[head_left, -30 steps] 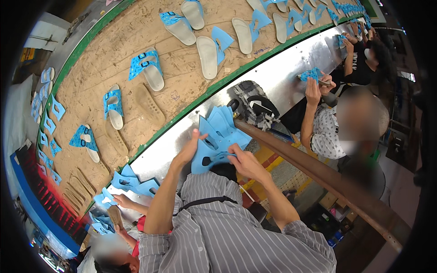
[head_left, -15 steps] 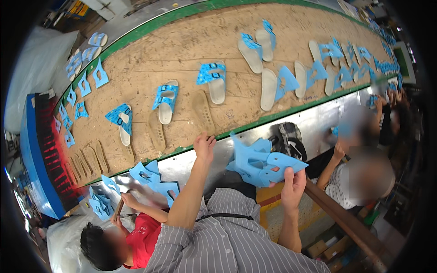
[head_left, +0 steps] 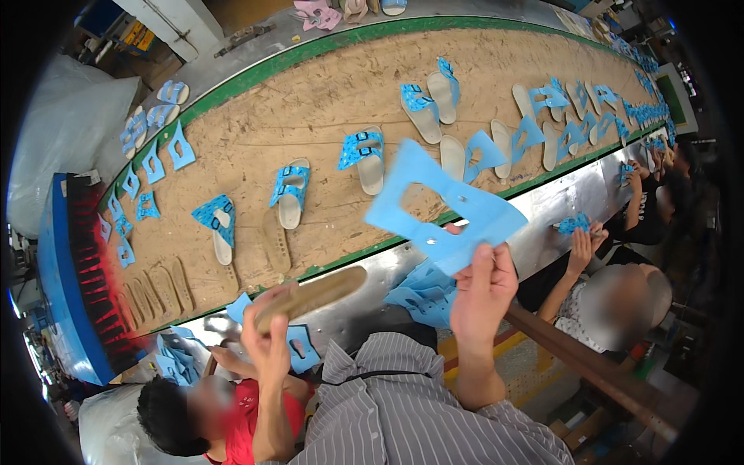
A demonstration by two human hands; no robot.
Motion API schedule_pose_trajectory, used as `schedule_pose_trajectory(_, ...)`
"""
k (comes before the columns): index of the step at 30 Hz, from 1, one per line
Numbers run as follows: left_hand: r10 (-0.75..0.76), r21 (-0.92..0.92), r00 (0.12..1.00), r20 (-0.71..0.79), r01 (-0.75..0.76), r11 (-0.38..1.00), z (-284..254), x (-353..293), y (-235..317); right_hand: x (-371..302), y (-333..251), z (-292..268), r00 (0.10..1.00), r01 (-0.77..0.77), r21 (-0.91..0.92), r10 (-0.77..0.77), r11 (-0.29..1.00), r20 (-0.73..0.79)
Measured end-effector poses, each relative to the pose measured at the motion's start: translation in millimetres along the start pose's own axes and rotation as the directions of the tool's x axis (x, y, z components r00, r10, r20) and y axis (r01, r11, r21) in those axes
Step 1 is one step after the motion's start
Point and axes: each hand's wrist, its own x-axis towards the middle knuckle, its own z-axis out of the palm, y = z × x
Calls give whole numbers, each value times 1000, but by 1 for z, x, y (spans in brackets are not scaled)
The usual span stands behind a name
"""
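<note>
My left hand (head_left: pixel 266 332) grips the heel end of a brown sandal sole (head_left: pixel 329 291), raised in front of the belt's near edge. My right hand (head_left: pixel 484 298) pinches the lower corner of a flat light-blue sandal upper (head_left: pixel 422 230). This upper has a large cut-out and small holes; it is held up, partly covering a pale sole behind it. Below it, a stack of blue uppers (head_left: pixel 425 298) lies on the metal ledge. Another blue upper (head_left: pixel 302 349) lies on the ledge near my left forearm.
Along the worn tan belt (head_left: pixel 325 93) lie sandals with blue patterned straps (head_left: pixel 362 149), several brown soles (head_left: pixel 163 288) and loose uppers. A co-worker in red (head_left: pixel 244 418) sits close at my left; another person (head_left: pixel 589 310) works at right beside a brown metal bar (head_left: pixel 597 376).
My left hand has lifted the brown sole off the belt and drawn it left and nearer. My right hand has raised one blue upper; the stack beneath now rests on the ledge.
</note>
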Motion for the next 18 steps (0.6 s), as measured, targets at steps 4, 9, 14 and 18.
schedule_pose_trajectory(4, 301, 58, 952, -61, -298, 953, -44, -44, 55, -42, -10, 49, 984, 111, -8, -109, 994, 138)
schedule_pose_trajectory(9, 482, 13, 876, -17, -481, 876, -58, -66, 87, -89, -20, 82, 952, 212, 118, -232, 970, 197)
schedule_pose_trajectory(14, 624, -71, 781, -12, -623, 779, -60, -75, 103, -115, -11, 68, 900, 366, 49, -367, 929, 235)
schedule_pose_trajectory(18, 643, -51, 766, 4, -642, 765, -65, -84, 109, -128, -3, 61, 864, 477, -60, -456, 877, 212)
